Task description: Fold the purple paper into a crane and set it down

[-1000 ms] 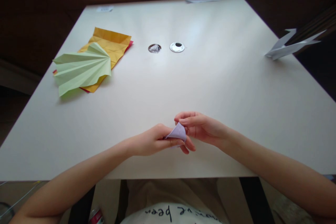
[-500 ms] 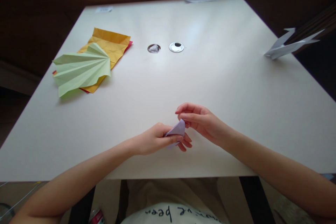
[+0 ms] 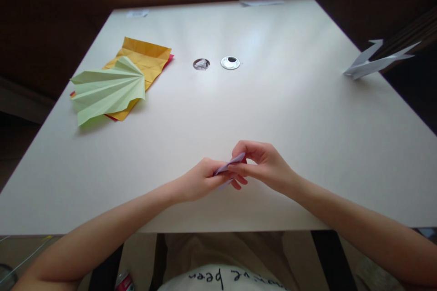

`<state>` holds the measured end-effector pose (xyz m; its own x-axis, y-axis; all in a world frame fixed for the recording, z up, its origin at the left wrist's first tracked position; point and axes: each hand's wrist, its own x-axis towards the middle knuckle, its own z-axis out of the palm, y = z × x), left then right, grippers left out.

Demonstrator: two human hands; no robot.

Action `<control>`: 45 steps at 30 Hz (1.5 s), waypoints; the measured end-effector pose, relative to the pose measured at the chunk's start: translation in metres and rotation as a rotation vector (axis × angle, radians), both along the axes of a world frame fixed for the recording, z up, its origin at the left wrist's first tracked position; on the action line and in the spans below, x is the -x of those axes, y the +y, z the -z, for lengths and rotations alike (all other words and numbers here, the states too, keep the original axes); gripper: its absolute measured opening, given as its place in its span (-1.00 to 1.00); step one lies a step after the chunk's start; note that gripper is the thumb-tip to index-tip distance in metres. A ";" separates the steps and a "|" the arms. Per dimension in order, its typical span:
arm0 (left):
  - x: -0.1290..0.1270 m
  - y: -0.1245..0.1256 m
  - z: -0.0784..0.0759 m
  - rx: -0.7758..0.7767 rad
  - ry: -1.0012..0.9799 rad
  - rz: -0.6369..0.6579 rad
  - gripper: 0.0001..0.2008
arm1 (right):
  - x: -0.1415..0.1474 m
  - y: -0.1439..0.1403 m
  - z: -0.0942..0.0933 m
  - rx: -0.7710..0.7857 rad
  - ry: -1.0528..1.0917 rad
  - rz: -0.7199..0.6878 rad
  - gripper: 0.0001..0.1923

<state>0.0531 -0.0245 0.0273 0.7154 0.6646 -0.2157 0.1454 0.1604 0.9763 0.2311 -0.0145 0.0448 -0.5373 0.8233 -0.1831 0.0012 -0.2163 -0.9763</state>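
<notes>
A small folded piece of purple paper [image 3: 235,160] is held just above the near part of the white table [image 3: 191,132]. My left hand [image 3: 210,176] is closed on its lower left part, thumb on top and the other fingers beneath. From the right, my right hand [image 3: 257,159] pinches the upper part of the paper between thumb and index finger. The two hands meet at the paper, and the fingers hide much of it. Part of its lower edge shows under the left thumb.
Left on the table lies a pleated light green sheet [image 3: 109,88] over creased yellow paper [image 3: 153,61], with red edges below. Two round table inserts [image 3: 230,62] sit mid-back. A folded white paper bird [image 3: 368,66] stands near the right edge. White paper [image 3: 261,2] lies at the far edge.
My right hand has come down and left onto the purple paper and now pinches it. The paper's raised flap has tilted flatter. My left hand keeps its hold.
</notes>
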 end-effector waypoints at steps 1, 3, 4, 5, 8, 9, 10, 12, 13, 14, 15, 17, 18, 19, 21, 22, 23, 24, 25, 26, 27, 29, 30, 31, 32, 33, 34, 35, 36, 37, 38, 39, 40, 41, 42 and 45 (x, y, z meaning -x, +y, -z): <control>0.000 0.000 0.000 -0.013 0.005 0.012 -0.72 | 0.000 0.001 0.000 0.030 0.026 -0.014 -0.79; 0.001 0.001 -0.001 -0.024 0.001 0.039 -0.72 | -0.001 0.003 0.001 0.117 0.093 -0.058 -0.78; 0.001 0.001 -0.001 -0.025 -0.005 0.054 -0.72 | -0.001 0.004 0.002 0.161 0.131 -0.086 -0.79; 0.002 0.001 -0.002 -0.027 -0.015 0.070 -0.71 | -0.002 0.006 0.003 0.204 0.168 -0.118 -0.81; 0.003 0.002 -0.007 -0.052 -0.047 0.120 -0.70 | -0.004 0.009 0.006 0.310 0.255 -0.223 -0.83; 0.003 0.002 -0.008 -0.069 -0.052 0.137 -0.70 | -0.005 0.010 0.008 0.340 0.274 -0.251 -0.83; 0.004 0.002 -0.010 -0.089 -0.053 0.150 -0.70 | -0.006 0.010 0.009 0.369 0.291 -0.272 -0.83; 0.004 0.001 -0.012 -0.134 -0.044 0.172 -0.70 | -0.006 0.011 0.012 0.419 0.329 -0.295 -0.85; 0.004 0.001 -0.012 -0.154 -0.036 0.180 -0.70 | -0.006 0.011 0.014 0.444 0.350 -0.299 -0.86; 0.003 0.001 -0.012 -0.171 -0.027 0.187 -0.70 | -0.005 0.010 0.016 0.470 0.369 -0.298 -0.87; 0.003 0.001 -0.012 -0.184 -0.018 0.194 -0.70 | -0.004 0.010 0.017 0.496 0.384 -0.294 -0.87; 0.003 0.001 -0.011 -0.195 -0.003 0.199 -0.71 | -0.003 0.009 0.019 0.524 0.389 -0.286 -0.87; 0.003 0.001 -0.010 -0.191 -0.001 0.195 -0.71 | -0.002 0.009 0.019 0.519 0.379 -0.279 -0.86; 0.003 0.001 -0.009 -0.179 -0.005 0.183 -0.71 | -0.002 0.009 0.019 0.502 0.361 -0.269 -0.86; 0.004 0.001 -0.008 -0.118 -0.017 0.139 -0.72 | -0.002 0.009 0.016 0.418 0.307 -0.224 -0.83; 0.005 0.001 -0.007 -0.075 -0.024 0.113 -0.72 | -0.002 0.009 0.014 0.357 0.276 -0.188 -0.82; 0.005 0.001 -0.007 -0.027 -0.029 0.086 -0.71 | -0.002 0.008 0.012 0.293 0.242 -0.149 -0.81; 0.006 0.000 -0.007 0.018 -0.035 0.066 -0.69 | -0.002 0.008 0.010 0.229 0.209 -0.116 -0.81; 0.006 0.000 -0.007 0.050 -0.042 0.049 -0.67 | -0.002 0.008 0.007 0.168 0.175 -0.091 -0.80; 0.006 0.000 -0.007 0.082 -0.045 0.035 -0.65 | -0.002 0.007 0.005 0.108 0.137 -0.071 -0.80; 0.006 0.000 -0.007 0.101 -0.046 0.021 -0.63 | -0.001 0.006 0.004 0.041 0.089 -0.047 -0.80; 0.005 0.000 -0.006 0.130 -0.048 -0.008 -0.59 | 0.000 0.003 0.002 -0.159 -0.054 0.041 -0.82; 0.004 0.000 -0.006 0.138 -0.048 -0.021 -0.58 | 0.001 0.001 0.002 -0.294 -0.136 0.112 -0.85; 0.004 0.000 -0.006 0.142 -0.047 -0.032 -0.58 | 0.001 0.000 0.003 -0.445 -0.207 0.187 -0.89; 0.003 0.001 -0.005 0.144 -0.044 -0.040 -0.57 | 0.002 -0.002 0.004 -0.600 -0.257 0.253 -0.94; 0.003 0.001 -0.005 0.140 -0.038 -0.046 -0.57 | 0.002 -0.003 0.005 -0.749 -0.283 0.300 -0.98; 0.003 0.001 -0.004 0.127 -0.029 -0.051 -0.57 | 0.002 -0.004 0.006 -0.887 -0.287 0.318 -0.96; 0.003 0.002 -0.003 0.108 -0.020 -0.054 -0.57 | 0.002 -0.005 0.007 -1.009 -0.280 0.307 -0.93; 0.003 0.002 -0.002 0.084 -0.010 -0.055 -0.57 | 0.002 -0.006 0.008 -1.113 -0.271 0.274 -0.90; 0.004 0.002 0.000 0.056 -0.003 -0.057 -0.57 | 0.001 -0.006 0.008 -1.196 -0.263 0.236 -0.88; 0.005 0.002 0.001 0.031 0.000 -0.054 -0.58 | 0.000 -0.007 0.009 -1.251 -0.254 0.199 -0.86; 0.005 0.002 0.001 0.008 0.005 -0.048 -0.58 | 0.000 -0.007 0.008 -1.270 -0.243 0.172 -0.85; 0.005 0.001 0.002 -0.001 0.006 -0.036 -0.58 | -0.001 -0.007 0.008 -1.249 -0.228 0.158 -0.85; 0.006 0.001 0.002 0.001 0.006 -0.023 -0.58 | -0.001 -0.006 0.007 -1.189 -0.211 0.155 -0.87; 0.006 0.000 0.001 0.009 0.010 -0.010 -0.58 | -0.002 -0.006 0.006 -1.094 -0.191 0.159 -0.89; 0.005 -0.002 -0.003 0.017 0.008 0.009 -0.59 | -0.002 -0.003 0.003 -0.704 -0.135 0.174 -0.83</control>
